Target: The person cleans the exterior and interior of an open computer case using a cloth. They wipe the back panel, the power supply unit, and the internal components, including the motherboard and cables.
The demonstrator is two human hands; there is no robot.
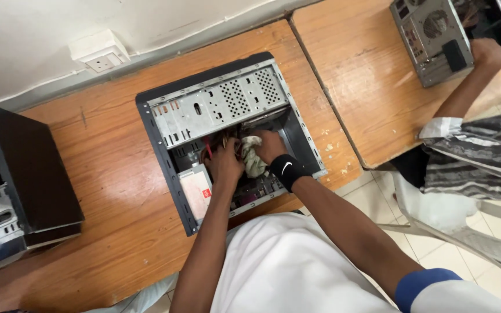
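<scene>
An open desktop computer case lies on its side on a wooden table. Both my hands are inside it. My right hand, with a black wristband, is closed on a crumpled pale cloth pressed among the parts. My left hand rests beside the cloth, over red and yellow cables; what its fingers touch is hidden. A perforated metal drive cage fills the case's upper half. A white-labelled drive sits at its lower left.
A second open case stands at the table's left edge. On a neighbouring table, another person's hand rests on a third grey case. A wall socket sits above. A white plastic chair stands on the tiled floor.
</scene>
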